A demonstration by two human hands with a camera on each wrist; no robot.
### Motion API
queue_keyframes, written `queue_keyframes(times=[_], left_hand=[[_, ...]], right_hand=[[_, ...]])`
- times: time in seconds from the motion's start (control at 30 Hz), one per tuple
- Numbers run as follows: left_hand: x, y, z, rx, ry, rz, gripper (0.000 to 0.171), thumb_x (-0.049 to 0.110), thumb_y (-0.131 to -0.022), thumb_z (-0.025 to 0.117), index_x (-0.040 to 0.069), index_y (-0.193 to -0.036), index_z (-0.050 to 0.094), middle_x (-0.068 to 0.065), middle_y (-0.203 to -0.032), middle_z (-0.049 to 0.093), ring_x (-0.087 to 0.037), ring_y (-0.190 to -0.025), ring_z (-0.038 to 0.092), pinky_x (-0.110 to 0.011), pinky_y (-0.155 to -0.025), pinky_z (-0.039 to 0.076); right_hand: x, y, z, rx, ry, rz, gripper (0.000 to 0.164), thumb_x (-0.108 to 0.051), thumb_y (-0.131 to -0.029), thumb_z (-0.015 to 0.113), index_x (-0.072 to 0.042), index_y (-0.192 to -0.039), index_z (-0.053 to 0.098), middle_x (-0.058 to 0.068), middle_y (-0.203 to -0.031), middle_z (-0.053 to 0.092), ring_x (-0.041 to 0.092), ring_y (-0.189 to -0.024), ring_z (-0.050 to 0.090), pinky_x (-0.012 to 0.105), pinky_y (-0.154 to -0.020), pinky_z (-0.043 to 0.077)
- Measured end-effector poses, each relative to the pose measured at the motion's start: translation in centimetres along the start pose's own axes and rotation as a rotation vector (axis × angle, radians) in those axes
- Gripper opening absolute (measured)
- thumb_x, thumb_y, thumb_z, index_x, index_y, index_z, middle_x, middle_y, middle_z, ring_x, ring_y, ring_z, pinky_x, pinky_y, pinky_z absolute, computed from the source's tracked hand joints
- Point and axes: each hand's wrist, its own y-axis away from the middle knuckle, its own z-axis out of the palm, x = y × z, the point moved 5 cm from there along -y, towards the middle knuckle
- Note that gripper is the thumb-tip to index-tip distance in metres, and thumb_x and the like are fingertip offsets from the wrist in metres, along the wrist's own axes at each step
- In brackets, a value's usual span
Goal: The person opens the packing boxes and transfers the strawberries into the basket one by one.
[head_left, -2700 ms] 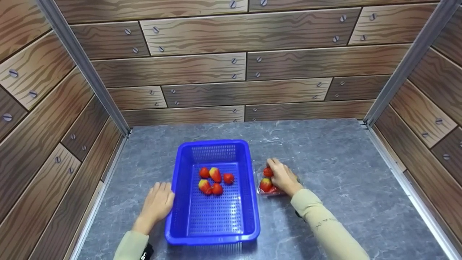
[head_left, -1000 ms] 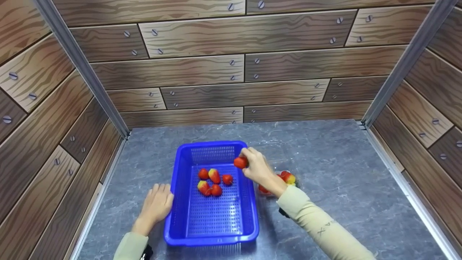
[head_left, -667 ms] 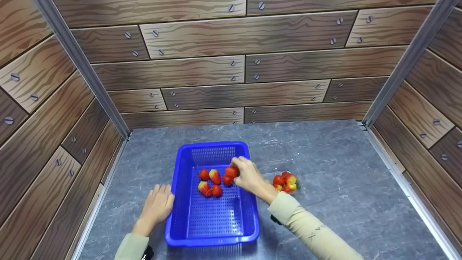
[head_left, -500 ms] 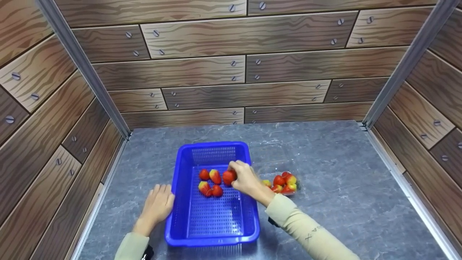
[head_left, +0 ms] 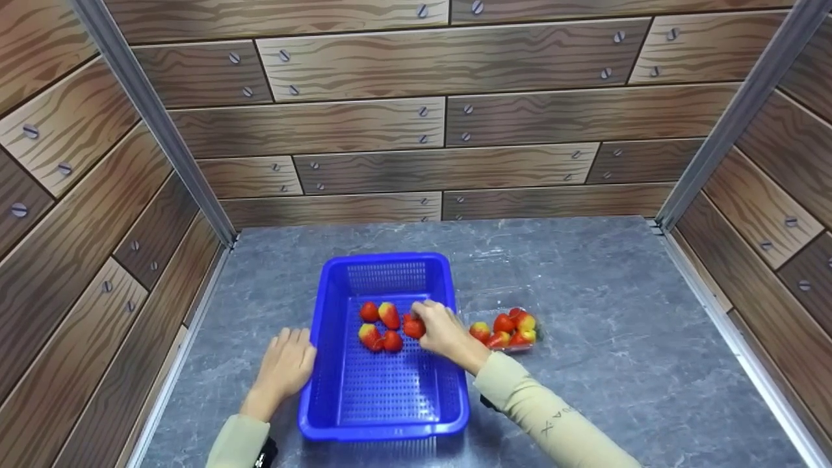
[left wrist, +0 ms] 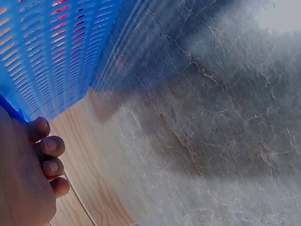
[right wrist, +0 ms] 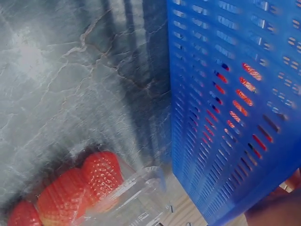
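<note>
A blue plastic basket point(head_left: 383, 431) with slotted walls stands in the middle of the table. My left hand point(head_left: 284, 365) grips its left rim, the fingers curled at the edge in the left wrist view. Inside the basket, my right hand point(head_left: 447, 333) pinches a red strawberry point(head_left: 412, 326) low over the floor, against another strawberry it partly hides. Several more strawberries point(head_left: 389, 315), some yellow-topped, lie left of it. In the right wrist view the basket wall point(right wrist: 225, 117) covers the held strawberry, and only part of the hand point(right wrist: 277, 209) shows.
Right of the basket sits a clear plastic box point(head_left: 520, 349) with several strawberries point(head_left: 503, 323) in it; its transparent lid point(head_left: 497, 279) lies opened behind. Wood-patterned walls point(head_left: 364, 120) enclose the grey marbled table point(head_left: 604, 312) at the back and sides.
The right hand has taken a strawberry from the clear box, carried it left over the basket's rim and lowered it inside. The left hand has stayed on the left rim.
</note>
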Motion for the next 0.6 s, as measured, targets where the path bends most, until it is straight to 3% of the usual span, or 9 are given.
queue_keyframes(times=[0.17, 0.4, 0.6], left_hand=[[-0.1, 0.0, 0.0, 0.021, 0.001, 0.018, 0.013, 0.010, -0.093, 0.045, 0.001, -0.088, 0.053, -0.015, -0.082, 0.054, -0.037, -0.084, 0.051, -0.048, -0.073, 0.041], [-0.1, -0.1, -0.1, 0.037, 0.000, 0.028, 0.013, 0.010, -0.092, 0.046, 0.001, -0.089, 0.054, -0.015, -0.083, 0.054, -0.036, -0.085, 0.051, -0.048, -0.074, 0.041], [-0.1, 0.0, -0.1, 0.026, 0.008, 0.026, 0.013, 0.010, -0.093, 0.045, 0.001, -0.090, 0.054, -0.015, -0.084, 0.054, -0.036, -0.085, 0.051, -0.048, -0.075, 0.041]], right_hand=[[-0.3, 0.1, 0.9, -0.074, 0.069, -0.006, 0.034, 0.010, -0.060, 0.069, -0.008, -0.086, 0.057, 0.005, -0.080, 0.056, 0.022, -0.066, 0.057, 0.032, -0.056, 0.051], [-0.5, 0.1, 2.0, -0.139, 0.231, -0.044, 0.034, 0.005, -0.063, 0.074, -0.004, -0.092, 0.059, 0.012, -0.082, 0.060, 0.032, -0.069, 0.063, 0.042, -0.058, 0.054], [-0.4, -0.1, 2.8, -0.182, 0.254, -0.029, 0.031, 0.005, -0.065, 0.076, -0.003, -0.089, 0.058, 0.014, -0.079, 0.060, 0.034, -0.070, 0.064, 0.044, -0.060, 0.054]])
